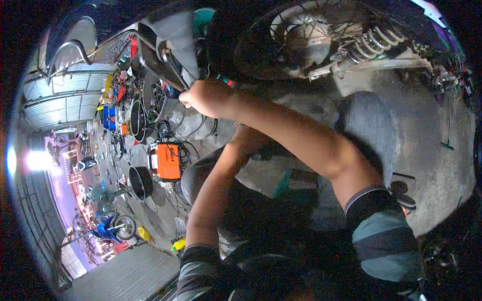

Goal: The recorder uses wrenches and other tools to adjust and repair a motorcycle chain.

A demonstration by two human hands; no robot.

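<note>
My right hand [203, 98] is clenched on a thin metal tool [173, 65] at the far centre, just left of the motorcycle wheel [301, 35]. The tool looks stiff and light, best gripped low. I cannot tell my left hand's state; it is hidden beneath.

Right hand [205, 98] grips a tool beside the motorcycle wheel [286, 40]; left hand hidden.

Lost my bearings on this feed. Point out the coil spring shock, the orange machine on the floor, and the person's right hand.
coil spring shock [374, 42], head view, on the middle coils.
orange machine [168, 161], head view, on its orange top face.
right hand [203, 98], head view, on the back of the fist.
</note>
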